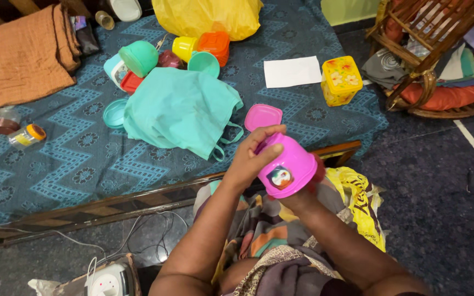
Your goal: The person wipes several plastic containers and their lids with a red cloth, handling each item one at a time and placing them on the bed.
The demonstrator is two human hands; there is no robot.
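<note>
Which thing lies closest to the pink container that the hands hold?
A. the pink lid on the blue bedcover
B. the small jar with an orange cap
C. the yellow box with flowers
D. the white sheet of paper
A: the pink lid lies flat on the blue bedcover, just above the pink container that the left hand grips.

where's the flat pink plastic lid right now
The flat pink plastic lid lies on the blue patterned bedspread, between the teal cloth bag and the left hand.
</note>
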